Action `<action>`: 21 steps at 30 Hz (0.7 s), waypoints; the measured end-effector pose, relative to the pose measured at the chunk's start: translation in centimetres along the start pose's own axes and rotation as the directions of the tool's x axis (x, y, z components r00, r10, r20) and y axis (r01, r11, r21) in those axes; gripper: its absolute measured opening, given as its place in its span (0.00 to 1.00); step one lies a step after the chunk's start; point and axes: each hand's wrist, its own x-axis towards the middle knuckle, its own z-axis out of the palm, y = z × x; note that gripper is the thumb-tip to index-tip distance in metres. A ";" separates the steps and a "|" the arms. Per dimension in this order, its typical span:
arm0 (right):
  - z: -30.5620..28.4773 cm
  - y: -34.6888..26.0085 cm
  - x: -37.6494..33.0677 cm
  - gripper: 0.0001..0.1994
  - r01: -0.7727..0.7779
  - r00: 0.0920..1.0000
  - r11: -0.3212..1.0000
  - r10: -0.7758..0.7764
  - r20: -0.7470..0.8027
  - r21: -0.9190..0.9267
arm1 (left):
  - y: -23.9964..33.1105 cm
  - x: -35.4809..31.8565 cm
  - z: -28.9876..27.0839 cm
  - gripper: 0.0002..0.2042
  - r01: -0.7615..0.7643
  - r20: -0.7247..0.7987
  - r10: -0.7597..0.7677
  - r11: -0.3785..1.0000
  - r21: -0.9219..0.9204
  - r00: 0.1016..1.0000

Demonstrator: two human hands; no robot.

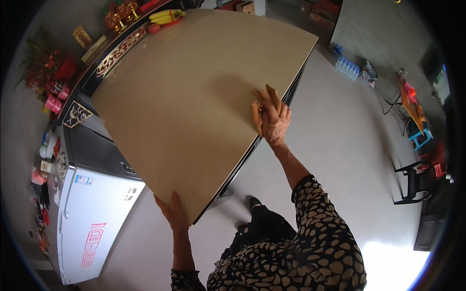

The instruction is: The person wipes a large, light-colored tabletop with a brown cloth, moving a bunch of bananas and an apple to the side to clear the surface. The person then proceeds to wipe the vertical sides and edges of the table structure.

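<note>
A large table (170,111) with a smooth beige top spreads in front of me. My right hand (275,123) presses a bunched tan cloth (257,118) onto the top close to its right edge. Folds of the cloth stick out past the fingers. At the near corner, my left hand (175,213) grips the table's edge, thumb on top and the other fingers over the left side, partly hidden. Both patterned sleeves reach in from below.
A white chest freezer or fridge (92,223) stands left of the table. Bananas (165,17) and a red fruit (154,29) lie at the far edge. Bottled water (347,67) sits on the floor, with an orange folding table (411,104) and black stool (413,182) at right.
</note>
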 end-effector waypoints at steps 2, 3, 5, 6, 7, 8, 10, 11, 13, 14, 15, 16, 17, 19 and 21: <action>2.0 3.3 2.6 0.17 -0.141 0.987 0.987 0.146 -0.069 0.071 | -0.7 0.3 0.3 0.34 -0.039 0.003 0.039 0.998 0.039 0.999; 2.8 4.1 3.9 0.18 -0.210 0.969 0.968 0.225 -0.105 0.138 | -0.8 0.3 0.2 0.33 -0.036 -0.002 0.036 0.999 0.036 0.999; 4.3 6.4 6.3 0.19 -0.265 0.929 0.937 0.311 -0.201 0.226 | -1.0 0.5 0.1 0.33 -0.027 -0.012 0.028 0.999 0.032 1.000; 5.2 7.9 7.4 0.20 -0.309 0.895 0.912 0.375 -0.243 0.269 | -1.0 0.4 0.2 0.32 -0.040 -0.013 0.041 0.997 0.072 0.999; 5.9 9.5 8.5 0.21 -0.348 0.854 0.884 0.437 -0.282 0.313 | -0.8 0.5 0.4 0.33 -0.035 -0.007 0.036 0.996 0.080 0.999; 6.4 10.2 9.4 0.25 -0.410 0.813 0.834 0.518 -0.267 0.371 | -0.7 0.4 0.3 0.33 -0.026 -0.013 0.028 0.995 0.095 1.000; 6.8 11.6 11.6 0.29 -0.619 0.679 0.675 0.717 -0.160 0.401 | -0.3 0.2 0.5 0.33 -0.006 -0.029 0.009 0.995 0.101 1.000; 6.9 12.2 12.3 0.31 -0.707 0.594 0.581 0.797 -0.106 0.403 | -0.1 -0.1 0.6 0.33 0.010 -0.039 -0.006 0.996 0.094 0.999; 7.3 13.0 13.0 0.35 -0.740 0.566 0.535 0.823 -0.052 0.408 | -0.2 0.0 0.5 0.33 0.023 -0.047 -0.019 0.996 0.082 0.999; 7.2 13.6 13.0 0.38 -0.754 0.552 0.515 0.833 -0.031 0.408 | -0.4 0.1 0.5 0.34 0.022 -0.040 -0.019 0.997 0.074 0.999; 7.5 14.4 12.5 0.39 -0.750 0.561 0.500 0.827 0.016 0.432 | -0.5 0.2 0.5 0.34 0.021 -0.032 -0.019 0.998 0.066 0.999; 7.8 15.1 11.7 0.40 -0.747 0.570 0.485 0.819 0.062 0.455 | -0.5 0.2 0.5 0.34 0.021 -0.014 -0.020 0.999 0.036 1.000; 7.7 14.8 11.3 0.41 -0.743 0.579 0.466 0.808 0.110 0.480 | -0.3 0.0 0.5 0.33 0.019 0.001 -0.019 1.000 0.006 1.000; 7.7 13.3 9.3 0.42 -0.762 0.545 0.424 0.828 0.132 0.489 | -0.5 0.1 0.4 0.34 -0.013 0.036 0.015 0.999 -0.047 0.999; 6.2 8.7 7.6 0.42 -0.775 0.531 0.412 0.836 0.140 0.479 | -1.4 0.4 -0.2 0.35 -0.081 0.058 0.087 0.992 -0.097 0.994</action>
